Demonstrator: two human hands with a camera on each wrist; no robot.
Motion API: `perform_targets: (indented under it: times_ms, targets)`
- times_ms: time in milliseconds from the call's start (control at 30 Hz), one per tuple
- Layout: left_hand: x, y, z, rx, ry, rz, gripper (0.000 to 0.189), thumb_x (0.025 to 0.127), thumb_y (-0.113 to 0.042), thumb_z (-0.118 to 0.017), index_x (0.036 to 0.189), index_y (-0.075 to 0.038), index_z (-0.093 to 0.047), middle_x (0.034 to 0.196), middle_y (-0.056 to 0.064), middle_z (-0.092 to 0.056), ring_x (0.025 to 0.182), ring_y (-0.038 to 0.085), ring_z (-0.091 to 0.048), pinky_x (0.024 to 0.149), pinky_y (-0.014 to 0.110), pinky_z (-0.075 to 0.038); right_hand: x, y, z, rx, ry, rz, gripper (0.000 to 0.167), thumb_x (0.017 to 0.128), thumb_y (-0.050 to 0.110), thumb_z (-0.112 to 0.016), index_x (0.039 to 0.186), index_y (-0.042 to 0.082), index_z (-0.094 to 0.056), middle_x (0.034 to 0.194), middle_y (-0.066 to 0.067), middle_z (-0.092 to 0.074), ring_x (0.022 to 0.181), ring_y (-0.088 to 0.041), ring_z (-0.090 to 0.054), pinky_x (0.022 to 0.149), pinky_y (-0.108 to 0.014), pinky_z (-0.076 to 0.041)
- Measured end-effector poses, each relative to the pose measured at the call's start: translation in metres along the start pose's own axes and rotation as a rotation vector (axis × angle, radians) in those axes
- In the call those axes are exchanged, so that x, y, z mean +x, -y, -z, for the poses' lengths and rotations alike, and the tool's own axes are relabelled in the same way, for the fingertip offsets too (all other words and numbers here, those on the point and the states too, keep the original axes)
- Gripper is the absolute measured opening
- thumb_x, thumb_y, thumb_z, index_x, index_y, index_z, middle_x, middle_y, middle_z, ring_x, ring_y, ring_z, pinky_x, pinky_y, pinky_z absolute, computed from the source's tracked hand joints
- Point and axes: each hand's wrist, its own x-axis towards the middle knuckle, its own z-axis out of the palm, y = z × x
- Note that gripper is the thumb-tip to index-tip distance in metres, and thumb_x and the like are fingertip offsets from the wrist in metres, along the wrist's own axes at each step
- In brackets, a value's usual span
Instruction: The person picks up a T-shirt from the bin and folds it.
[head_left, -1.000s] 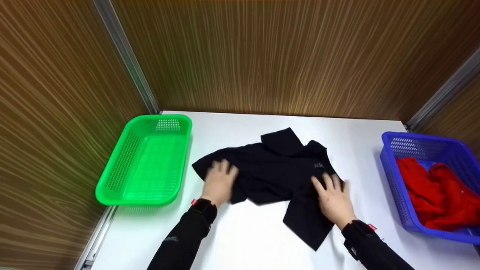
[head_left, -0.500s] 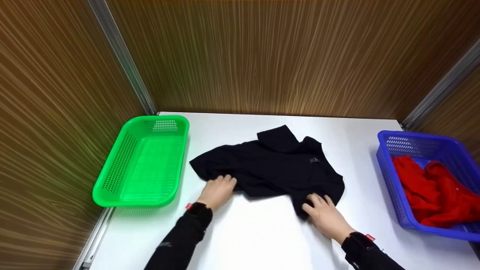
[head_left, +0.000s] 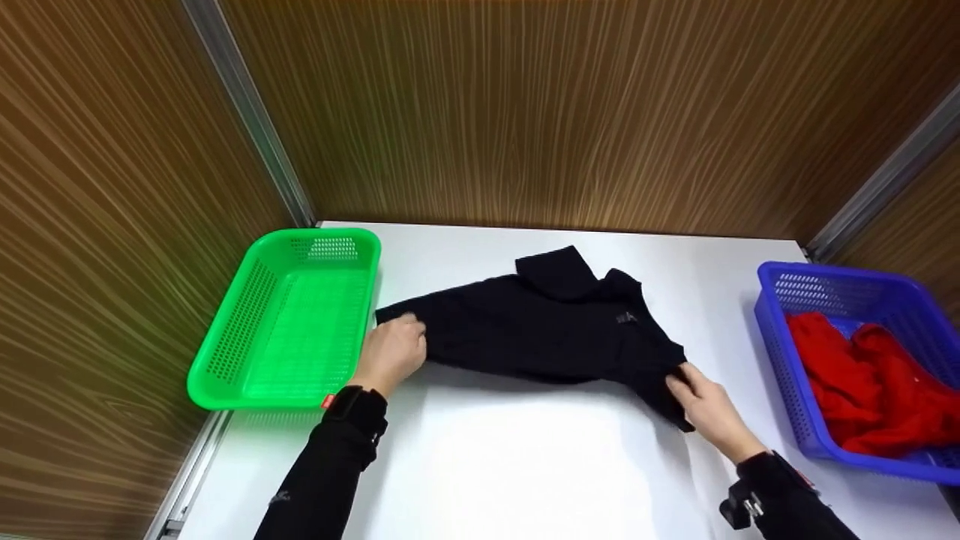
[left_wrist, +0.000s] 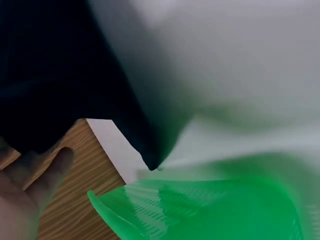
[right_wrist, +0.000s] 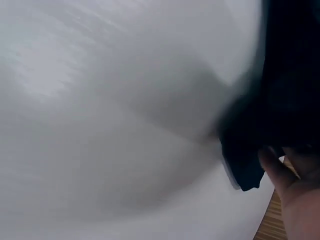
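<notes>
Left hand grips the black T-shirt at its hem; right hand pinches the near sleeve; I'd tension both edges evenly, low over the desk

One basket sits at the left side of the table, and another basket sits at the right side, with cloth in it. The shirt is between them. The left hand is at its left end, the right hand at its right. A wall stands behind the table.
</notes>
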Motion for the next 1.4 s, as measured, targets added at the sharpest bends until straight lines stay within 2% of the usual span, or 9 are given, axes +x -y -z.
perform_targets:
  times_ms: [133,233,367,500,600,733,867,1100,1400]
  targets:
    - [0.000,-0.001,0.002,-0.074,0.210,0.131,0.037,0.088,-0.011,-0.053,0.057,-0.017,-0.034,0.060,-0.003,-0.035,0.057,0.022,-0.046,0.052,0.039,-0.040,-0.006,0.000,0.008,0.091,0.063,-0.005,0.024,0.107,0.015,-0.054,0.119,-0.002,-0.065,0.118,-0.020,-0.068,0.103,-0.015,-0.059,0.087,-0.018,-0.044]
    - [-0.003,0.000,-0.005,-0.104,0.308,0.198,0.030,0.090,-0.019,-0.054,0.062,-0.018,-0.041,0.065,-0.002,-0.040,0.062,0.022,-0.045,0.057,0.039,-0.040,-0.009,0.000,0.012,0.178,0.145,0.013,0.033,0.100,0.005,-0.055,0.127,-0.012,-0.066,0.127,-0.026,-0.068,0.108,-0.007,-0.061,0.090,-0.012,-0.044]
    - [-0.014,0.001,-0.019,-0.150,0.431,0.167,0.022,0.098,-0.025,-0.061,0.112,-0.010,-0.069,0.117,0.010,-0.070,0.107,0.034,-0.068,0.091,0.051,-0.056,-0.009,-0.003,0.018,0.184,0.292,0.038,0.033,0.094,0.005,-0.057,0.118,-0.015,-0.069,0.116,-0.025,-0.071,0.100,-0.009,-0.064,0.089,-0.021,-0.051]
    - [-0.026,-0.004,-0.033,-0.181,0.574,0.108,0.053,0.107,-0.032,-0.059,0.152,-0.006,-0.054,0.158,0.021,-0.049,0.147,0.044,-0.046,0.120,0.057,-0.039,-0.006,-0.008,0.019,0.086,0.414,0.013,0.039,0.108,0.025,-0.052,0.098,-0.007,-0.072,0.105,-0.016,-0.075,0.099,-0.018,-0.067,0.090,-0.032,-0.052]
    - [-0.031,-0.007,-0.042,-0.149,0.569,0.093,0.052,0.109,-0.032,-0.057,0.154,-0.006,-0.052,0.162,0.022,-0.042,0.152,0.048,-0.037,0.122,0.060,-0.035,-0.003,-0.010,0.010,-0.025,0.309,0.089,0.040,0.110,0.031,-0.053,0.083,0.007,-0.069,0.085,-0.004,-0.073,0.083,-0.017,-0.066,0.080,-0.032,-0.052]
    - [-0.033,-0.007,-0.048,-0.130,0.569,0.094,0.060,0.105,-0.030,-0.065,0.159,-0.013,-0.047,0.170,0.019,-0.030,0.157,0.050,-0.024,0.125,0.063,-0.027,0.000,-0.012,-0.011,-0.225,0.088,0.362,0.011,0.096,0.008,-0.073,0.107,0.006,-0.075,0.112,-0.014,-0.077,0.104,-0.037,-0.073,0.094,-0.051,-0.058]
    - [-0.029,-0.006,-0.049,-0.172,0.597,0.082,0.064,0.098,-0.028,-0.075,0.155,-0.016,-0.049,0.173,0.019,-0.022,0.159,0.051,-0.016,0.128,0.063,-0.021,0.000,-0.011,-0.026,-0.352,0.219,0.468,0.063,0.091,0.015,-0.080,0.148,0.002,-0.057,0.157,-0.030,-0.048,0.140,-0.066,-0.040,0.109,-0.081,-0.032]
    - [-0.015,-0.010,-0.056,-0.153,0.526,0.045,0.033,0.096,-0.022,-0.079,0.119,-0.010,-0.057,0.165,0.027,-0.033,0.155,0.054,-0.024,0.125,0.063,-0.028,-0.003,-0.002,-0.029,-0.531,0.338,0.281,0.073,0.096,0.043,-0.074,0.157,0.011,-0.049,0.161,-0.037,-0.036,0.137,-0.073,-0.035,0.099,-0.083,-0.040]
    - [-0.007,-0.022,-0.088,0.366,0.050,-0.163,0.018,0.100,-0.010,-0.071,0.117,-0.009,-0.064,0.125,0.013,-0.061,0.116,0.036,-0.059,0.095,0.046,-0.054,-0.008,0.018,-0.045,-0.758,0.233,0.029,0.084,0.099,0.059,-0.064,0.158,0.003,-0.044,0.136,-0.057,-0.043,0.099,-0.070,-0.062,0.071,-0.067,-0.057]
